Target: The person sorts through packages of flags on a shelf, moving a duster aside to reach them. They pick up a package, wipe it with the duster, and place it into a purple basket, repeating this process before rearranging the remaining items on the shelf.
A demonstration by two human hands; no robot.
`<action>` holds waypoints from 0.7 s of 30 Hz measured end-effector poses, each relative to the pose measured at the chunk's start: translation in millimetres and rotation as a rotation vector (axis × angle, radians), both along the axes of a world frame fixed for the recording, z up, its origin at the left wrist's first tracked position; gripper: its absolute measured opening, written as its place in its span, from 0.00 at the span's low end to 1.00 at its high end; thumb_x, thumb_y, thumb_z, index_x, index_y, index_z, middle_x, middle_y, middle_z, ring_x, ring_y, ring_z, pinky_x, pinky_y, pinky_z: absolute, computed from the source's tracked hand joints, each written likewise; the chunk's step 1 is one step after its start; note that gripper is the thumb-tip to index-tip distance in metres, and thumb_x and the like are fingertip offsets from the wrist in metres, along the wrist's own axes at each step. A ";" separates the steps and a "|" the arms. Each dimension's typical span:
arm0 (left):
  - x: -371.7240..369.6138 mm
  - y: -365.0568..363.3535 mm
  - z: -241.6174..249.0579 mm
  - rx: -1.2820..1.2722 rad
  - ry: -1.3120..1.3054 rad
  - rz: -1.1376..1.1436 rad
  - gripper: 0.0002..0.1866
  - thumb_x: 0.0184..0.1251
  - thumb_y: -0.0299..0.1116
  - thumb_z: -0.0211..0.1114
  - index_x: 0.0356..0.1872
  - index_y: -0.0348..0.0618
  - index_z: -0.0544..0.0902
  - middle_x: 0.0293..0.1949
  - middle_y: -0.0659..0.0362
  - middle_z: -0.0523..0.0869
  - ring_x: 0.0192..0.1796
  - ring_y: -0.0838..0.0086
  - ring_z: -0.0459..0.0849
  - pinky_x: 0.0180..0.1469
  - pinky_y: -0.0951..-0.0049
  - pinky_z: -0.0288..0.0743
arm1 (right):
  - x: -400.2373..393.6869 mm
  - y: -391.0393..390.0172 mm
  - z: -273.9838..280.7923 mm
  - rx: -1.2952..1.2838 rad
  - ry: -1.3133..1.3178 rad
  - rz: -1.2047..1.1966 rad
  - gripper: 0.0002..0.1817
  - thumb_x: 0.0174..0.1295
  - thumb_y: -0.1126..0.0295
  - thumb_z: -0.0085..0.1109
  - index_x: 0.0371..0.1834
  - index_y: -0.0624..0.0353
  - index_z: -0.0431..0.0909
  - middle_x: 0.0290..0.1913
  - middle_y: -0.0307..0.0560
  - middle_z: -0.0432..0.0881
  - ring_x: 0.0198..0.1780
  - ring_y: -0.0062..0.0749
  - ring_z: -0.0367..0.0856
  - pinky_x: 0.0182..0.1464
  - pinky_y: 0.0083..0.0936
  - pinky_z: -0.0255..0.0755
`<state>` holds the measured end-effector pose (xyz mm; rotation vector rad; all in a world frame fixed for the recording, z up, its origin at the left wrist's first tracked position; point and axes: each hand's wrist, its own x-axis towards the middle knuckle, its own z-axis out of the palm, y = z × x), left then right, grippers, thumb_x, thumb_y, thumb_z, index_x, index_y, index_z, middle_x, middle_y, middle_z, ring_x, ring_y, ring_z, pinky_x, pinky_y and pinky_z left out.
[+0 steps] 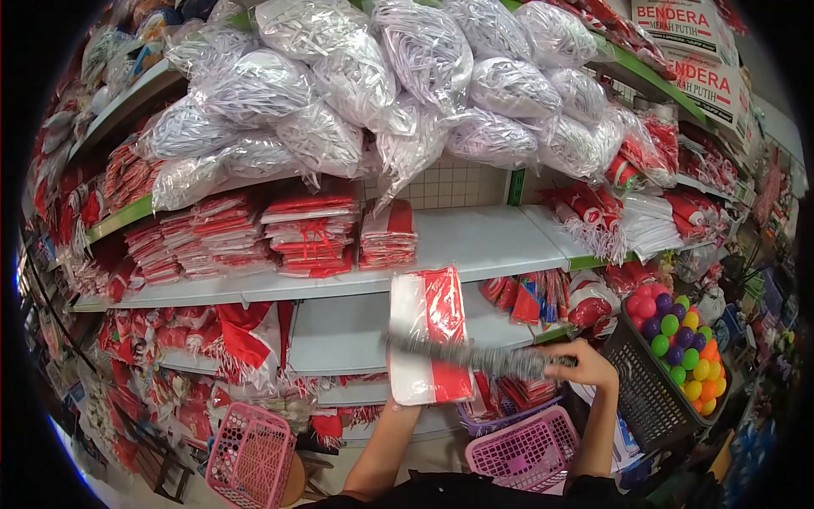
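Note:
My left hand (404, 409) holds up a red-and-white flag in a clear plastic packet (444, 301) from its lower edge; most of its fingers are hidden behind the packet. In my right hand (587, 366) is the handle end of a grey duster (500, 360), blurred by motion. The duster stretches leftward across the front of the packet. Behind them runs the grey-white shelf (475, 237), where a short stack of similar packaged flags (388, 237) stands left of the held one.
Bags of white strips (424, 51) fill the top shelf. More flag stacks (309, 229) sit at the left. Low down are a pink basket (526, 450), another pink basket (250, 454) and a black crate (653, 416) of coloured balls.

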<state>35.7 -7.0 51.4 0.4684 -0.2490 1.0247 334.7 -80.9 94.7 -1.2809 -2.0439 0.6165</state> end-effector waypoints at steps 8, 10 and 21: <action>-10.1 -5.2 5.2 -0.001 0.006 0.005 0.35 0.68 0.58 0.48 0.65 0.41 0.64 0.61 0.47 0.73 0.58 0.52 0.75 0.60 0.51 0.70 | -9.2 16.4 6.7 0.175 -0.091 0.151 0.18 0.58 0.64 0.64 0.45 0.66 0.80 0.32 0.51 0.84 0.32 0.26 0.80 0.40 0.26 0.74; -12.4 -6.2 5.9 0.001 0.009 0.005 0.35 0.68 0.58 0.48 0.65 0.41 0.64 0.61 0.47 0.73 0.58 0.51 0.75 0.60 0.50 0.70 | -13.3 10.2 15.9 0.037 -0.089 0.080 0.19 0.58 0.63 0.63 0.47 0.66 0.79 0.29 0.49 0.84 0.26 0.24 0.80 0.34 0.23 0.74; -22.7 -4.1 5.6 0.003 -0.003 0.006 0.35 0.67 0.59 0.48 0.65 0.40 0.64 0.61 0.46 0.72 0.58 0.50 0.75 0.60 0.49 0.70 | -27.6 11.7 22.5 -0.042 0.009 -0.025 0.18 0.60 0.61 0.61 0.44 0.66 0.80 0.32 0.51 0.83 0.36 0.28 0.79 0.42 0.25 0.71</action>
